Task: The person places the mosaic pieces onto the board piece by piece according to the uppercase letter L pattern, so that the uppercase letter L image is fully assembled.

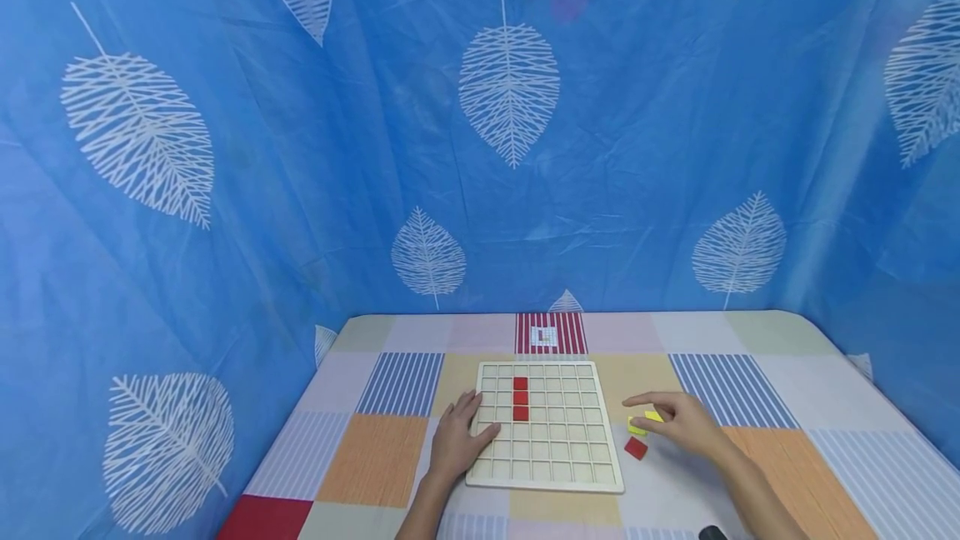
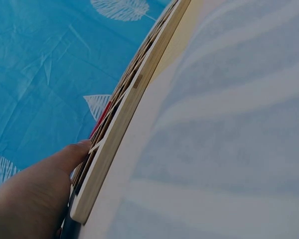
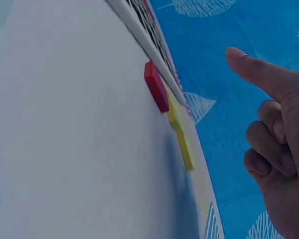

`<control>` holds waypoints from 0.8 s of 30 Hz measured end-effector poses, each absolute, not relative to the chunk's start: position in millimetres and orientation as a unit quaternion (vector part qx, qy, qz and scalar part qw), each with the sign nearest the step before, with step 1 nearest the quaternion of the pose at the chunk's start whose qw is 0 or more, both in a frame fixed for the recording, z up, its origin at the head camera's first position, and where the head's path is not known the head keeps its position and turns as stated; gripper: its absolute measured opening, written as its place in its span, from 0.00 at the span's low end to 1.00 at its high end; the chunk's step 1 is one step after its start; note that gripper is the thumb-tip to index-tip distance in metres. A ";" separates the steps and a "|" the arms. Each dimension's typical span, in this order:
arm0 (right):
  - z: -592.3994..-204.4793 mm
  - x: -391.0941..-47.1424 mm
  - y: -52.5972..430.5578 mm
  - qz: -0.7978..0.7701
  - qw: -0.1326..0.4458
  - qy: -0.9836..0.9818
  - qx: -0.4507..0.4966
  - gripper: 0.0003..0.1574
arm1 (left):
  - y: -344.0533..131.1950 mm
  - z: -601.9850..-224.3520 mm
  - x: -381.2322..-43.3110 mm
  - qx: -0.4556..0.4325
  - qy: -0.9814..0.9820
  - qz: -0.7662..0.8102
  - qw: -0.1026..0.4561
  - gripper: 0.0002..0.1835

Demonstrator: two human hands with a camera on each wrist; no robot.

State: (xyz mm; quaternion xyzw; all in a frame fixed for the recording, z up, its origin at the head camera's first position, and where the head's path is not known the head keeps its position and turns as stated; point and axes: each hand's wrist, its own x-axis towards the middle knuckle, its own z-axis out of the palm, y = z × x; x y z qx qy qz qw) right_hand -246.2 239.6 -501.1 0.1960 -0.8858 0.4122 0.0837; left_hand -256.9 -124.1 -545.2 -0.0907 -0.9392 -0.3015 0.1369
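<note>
A pale wooden grid board (image 1: 555, 444) lies on the patchwork cloth, with three red square tiles (image 1: 521, 397) in one column near its far left part. My left hand (image 1: 457, 440) rests at the board's left side; the thumb (image 2: 79, 149) reaches over the edge. My right hand (image 1: 682, 422) hovers over the loose tiles right of the board, index finger and thumb apart with nothing between them. Its other fingers (image 3: 271, 142) are curled. Below it lie yellow tiles (image 1: 637, 427), partly covered by the hand, and a loose red tile (image 1: 636, 447).
At the table's back edge lies a small white card (image 1: 543, 337) with a grid and coloured squares. A dark object (image 1: 712, 532) shows at the front edge, right of the board. Blue curtain (image 1: 600, 232) with white leaves closes off the back and sides.
</note>
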 end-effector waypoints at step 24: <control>-519.0 -238.1 258.1 0.370 -0.047 -0.904 0.209 0.19 | -123.6 -546.4 -257.9 -0.092 -0.939 -0.300 0.141 0.37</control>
